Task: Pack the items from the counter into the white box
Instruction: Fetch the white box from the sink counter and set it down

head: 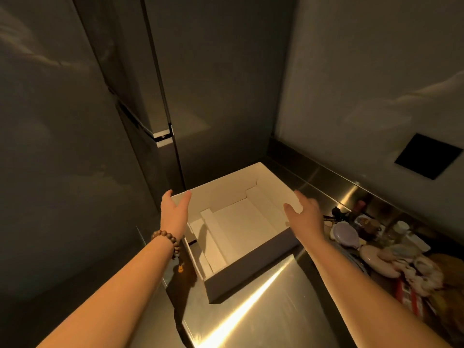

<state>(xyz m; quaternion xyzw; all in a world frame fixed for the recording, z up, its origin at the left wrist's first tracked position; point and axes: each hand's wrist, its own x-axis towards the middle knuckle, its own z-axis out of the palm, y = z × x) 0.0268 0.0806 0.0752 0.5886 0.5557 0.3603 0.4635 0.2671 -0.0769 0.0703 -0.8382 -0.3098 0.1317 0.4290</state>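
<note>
Both of my hands hover spread and empty, left hand and right hand flanking the white box. It sits open on the steel counter, white dividers inside, grey outer wall, clutter beyond.

The white box stands open-topped, with only flat white inserts on its floor. A dark cabinet panel blocks the far side, and cluttered items crowd the steel counter to the right.

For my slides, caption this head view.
Both open hands, left hand and right hand, flank the white box on the steel counter.
</note>
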